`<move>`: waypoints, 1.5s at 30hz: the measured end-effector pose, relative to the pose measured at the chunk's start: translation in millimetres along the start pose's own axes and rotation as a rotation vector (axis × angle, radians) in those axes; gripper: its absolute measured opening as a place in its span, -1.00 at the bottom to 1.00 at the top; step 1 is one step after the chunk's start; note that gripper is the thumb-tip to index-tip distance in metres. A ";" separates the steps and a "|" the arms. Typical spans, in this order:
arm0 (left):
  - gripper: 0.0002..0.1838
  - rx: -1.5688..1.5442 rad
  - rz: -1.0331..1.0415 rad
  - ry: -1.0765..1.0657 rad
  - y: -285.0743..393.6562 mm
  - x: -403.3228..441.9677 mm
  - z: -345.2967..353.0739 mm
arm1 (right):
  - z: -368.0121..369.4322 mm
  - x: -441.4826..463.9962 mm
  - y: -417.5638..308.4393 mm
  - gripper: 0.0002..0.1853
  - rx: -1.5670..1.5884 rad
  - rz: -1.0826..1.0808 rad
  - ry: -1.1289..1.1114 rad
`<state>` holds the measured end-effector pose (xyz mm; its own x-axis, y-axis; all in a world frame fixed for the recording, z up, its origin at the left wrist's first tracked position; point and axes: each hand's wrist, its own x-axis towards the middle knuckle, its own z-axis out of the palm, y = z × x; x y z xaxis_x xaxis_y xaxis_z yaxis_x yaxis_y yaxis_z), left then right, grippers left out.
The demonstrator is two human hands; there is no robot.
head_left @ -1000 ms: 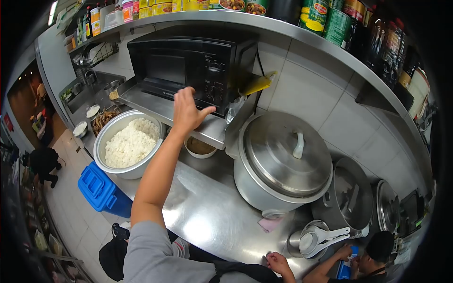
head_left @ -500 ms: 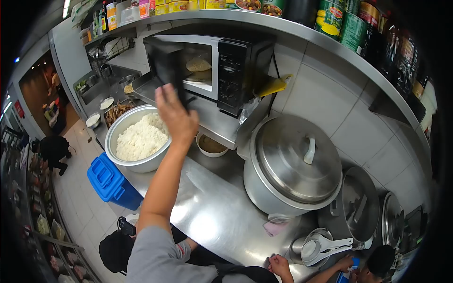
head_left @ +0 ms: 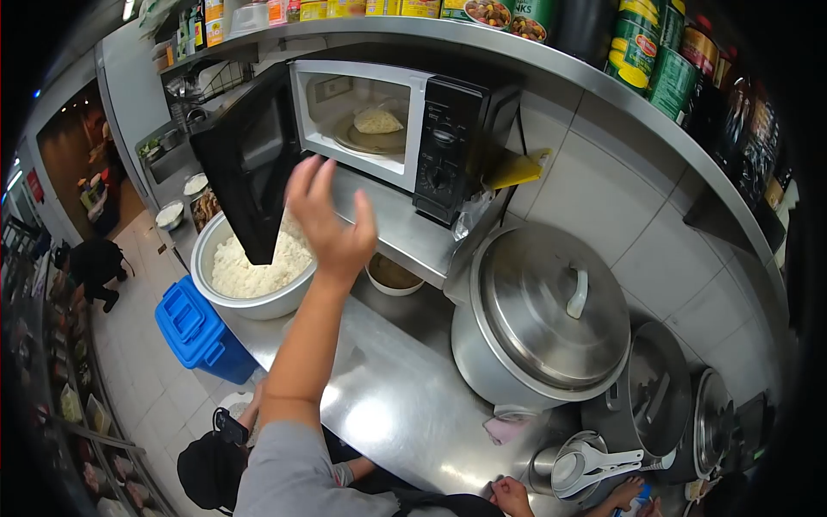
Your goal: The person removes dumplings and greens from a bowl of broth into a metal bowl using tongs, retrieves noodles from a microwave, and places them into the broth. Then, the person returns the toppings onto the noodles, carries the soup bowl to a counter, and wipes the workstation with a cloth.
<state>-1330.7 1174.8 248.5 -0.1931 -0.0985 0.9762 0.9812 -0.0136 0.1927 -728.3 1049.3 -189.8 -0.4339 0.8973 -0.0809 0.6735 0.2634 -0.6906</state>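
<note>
My left hand (head_left: 334, 226) is raised in front of the microwave (head_left: 448, 146), fingers spread and holding nothing. The microwave door (head_left: 250, 164) stands wide open to the left, its lower corner overhanging a large pot of white rice (head_left: 258, 269). Inside the microwave, a clear bag of pale, grainy food (head_left: 377, 121) lies on the glass turntable (head_left: 349, 138). Low at the steel counter's front edge, my right hand (head_left: 510, 497) is closed with curled fingers. Whatever it may hold is hidden.
A big lidded steel pot (head_left: 551, 310) stands right on the steel counter (head_left: 388, 388), near white-handled strainers (head_left: 594, 465). A bowl (head_left: 394, 276) sits under the microwave shelf. A blue bin (head_left: 202, 332) is at left. Cans (head_left: 633, 52) line the shelf above. Other people are nearby.
The microwave door has swung farther open to the left, showing more of the bag inside. My left hand has moved off it, slightly right and down. My right hand stays low.
</note>
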 end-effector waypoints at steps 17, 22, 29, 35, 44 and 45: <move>-0.65 0.111 -0.617 -0.557 -191.8 69.4 246.0 | -28.4 1.1 -70.0 -0.80 -0.092 0.193 -0.058; -0.76 -0.179 -0.557 -0.419 -134.5 90.9 164.8 | -22.0 1.9 -61.1 -0.76 -0.343 0.051 -0.198; -0.74 -0.363 -0.298 -0.569 -71.4 122.5 64.0 | -45.1 15.3 -94.7 -0.85 0.346 0.404 -0.209; -0.73 -0.387 -0.323 -0.863 -0.8 136.4 -18.9 | -59.9 18.9 -116.7 -0.80 0.324 0.141 -0.367; -0.72 -0.705 -1.037 -1.270 137.7 11.0 -129.8 | -90.8 17.8 -173.5 -0.81 0.340 -0.116 -0.405; -0.72 -0.719 -1.052 -1.297 146.1 -13.5 -135.3 | -92.6 16.3 -175.5 -0.74 0.353 -0.099 -0.387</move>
<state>-1184.0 1039.6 249.9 -0.2017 0.9794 0.0074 0.2038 0.0346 0.9784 -798.2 1050.5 -3.4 -0.7192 0.6605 -0.2156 0.4043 0.1455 -0.9030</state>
